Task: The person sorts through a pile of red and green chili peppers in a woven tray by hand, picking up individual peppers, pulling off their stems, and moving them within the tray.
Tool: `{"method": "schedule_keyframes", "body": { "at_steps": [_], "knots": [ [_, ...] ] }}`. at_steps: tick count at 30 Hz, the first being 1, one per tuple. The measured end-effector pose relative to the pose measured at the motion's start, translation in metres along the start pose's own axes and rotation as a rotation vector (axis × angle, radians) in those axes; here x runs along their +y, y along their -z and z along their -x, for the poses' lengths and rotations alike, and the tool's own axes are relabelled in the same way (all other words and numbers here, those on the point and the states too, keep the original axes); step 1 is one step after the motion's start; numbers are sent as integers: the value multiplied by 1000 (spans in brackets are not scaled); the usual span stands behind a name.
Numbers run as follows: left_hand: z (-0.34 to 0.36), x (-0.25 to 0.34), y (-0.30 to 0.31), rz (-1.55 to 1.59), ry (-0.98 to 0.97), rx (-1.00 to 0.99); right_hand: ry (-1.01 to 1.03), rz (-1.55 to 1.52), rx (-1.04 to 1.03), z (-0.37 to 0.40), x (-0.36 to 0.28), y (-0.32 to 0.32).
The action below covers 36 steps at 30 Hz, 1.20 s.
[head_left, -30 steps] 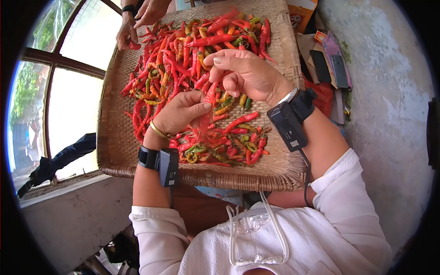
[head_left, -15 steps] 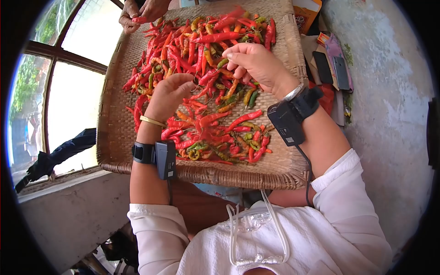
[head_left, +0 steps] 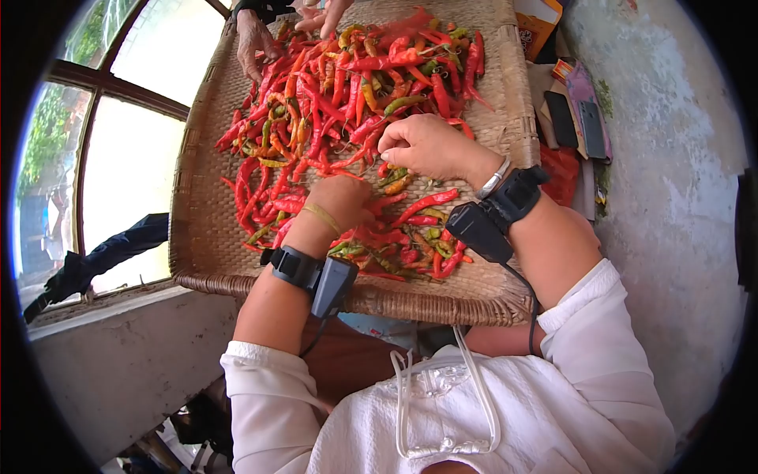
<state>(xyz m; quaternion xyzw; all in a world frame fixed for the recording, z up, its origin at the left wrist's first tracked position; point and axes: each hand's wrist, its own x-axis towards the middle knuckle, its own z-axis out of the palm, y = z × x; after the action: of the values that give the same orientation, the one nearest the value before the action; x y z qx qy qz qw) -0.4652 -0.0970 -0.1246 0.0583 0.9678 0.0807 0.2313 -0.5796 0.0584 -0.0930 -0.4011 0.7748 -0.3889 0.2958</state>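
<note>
Near the middle of the tray (head_left: 201, 229), the right hand (head_left: 426, 146) is bunched shut among the chillies (head_left: 332, 87), the left hand (head_left: 339, 204) has its fingers buried so I cannot tell its grip, and one red chilli (head_left: 426, 204) lies between them, slanting toward the right edge.

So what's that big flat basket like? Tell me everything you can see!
The basket is a wide, shallow tray woven from brown strips, with a thick braided rim. It lies flat beside a window. Red, orange and green chillies cover most of it. The left hand and right hand rest in the chillies, and another person's hands reach in at the far edge.
</note>
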Motion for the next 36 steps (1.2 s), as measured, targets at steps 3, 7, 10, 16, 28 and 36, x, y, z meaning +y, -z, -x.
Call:
{"method": "schedule_keyframes", "body": {
  "at_steps": [3, 7, 10, 16, 28, 36],
  "knots": [
    [-1, 3, 0, -23, -2, -6, 44, 77, 14, 1, -1, -1],
    [-4, -1, -1, -37, -71, 28, 16, 104, 61, 2, -1, 2],
    [3, -15, 19, 513, -155, 121, 1, 132, 113, 4, 0, 9],
    [24, -56, 60, 1284, 17, 161, -35, 178, 191, 9, -2, 23],
    [-3, -58, 42, 1355, 168, 680, -69, -152, 653, -20, 50, 59],
    [-9, -71, 32, 1118, 117, 679, -194, -729, 717, -32, 79, 77]
  ]
}}
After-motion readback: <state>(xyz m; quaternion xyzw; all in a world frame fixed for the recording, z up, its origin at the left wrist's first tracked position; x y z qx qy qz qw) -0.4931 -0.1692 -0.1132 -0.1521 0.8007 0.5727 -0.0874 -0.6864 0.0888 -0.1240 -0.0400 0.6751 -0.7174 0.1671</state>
